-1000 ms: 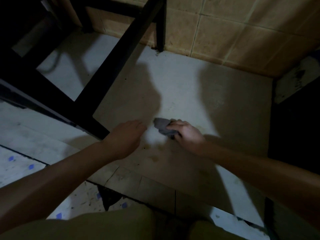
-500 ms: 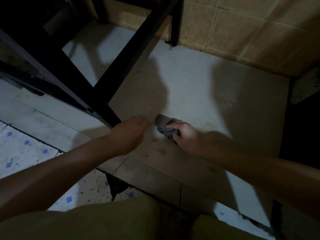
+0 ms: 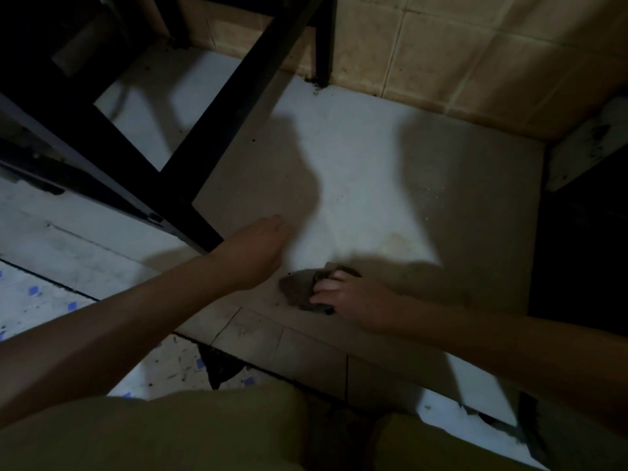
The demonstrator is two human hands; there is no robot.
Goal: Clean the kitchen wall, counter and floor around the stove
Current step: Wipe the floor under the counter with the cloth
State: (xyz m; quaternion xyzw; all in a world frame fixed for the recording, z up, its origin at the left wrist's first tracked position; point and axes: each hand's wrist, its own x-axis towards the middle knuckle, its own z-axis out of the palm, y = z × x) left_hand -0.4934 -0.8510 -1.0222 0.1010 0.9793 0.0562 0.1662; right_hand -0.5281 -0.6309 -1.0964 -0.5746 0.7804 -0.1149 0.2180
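- Since the earlier frame, the right hand [image 3: 353,300] had dragged the grey cloth [image 3: 298,287] nearer the person, fingers curled over it on the pale floor [image 3: 373,171].
- A tan tiled wall [image 3: 475,62] rose behind.
- The left hand [image 3: 253,249] held nothing, fingers relaxed.

A grey cloth [image 3: 300,289], black frame [image 3: 185,185], beige grid-lined wall tiles [image 3: 475,59] and white floor tiles [image 3: 44,300] flecked with blue squares are recorded.
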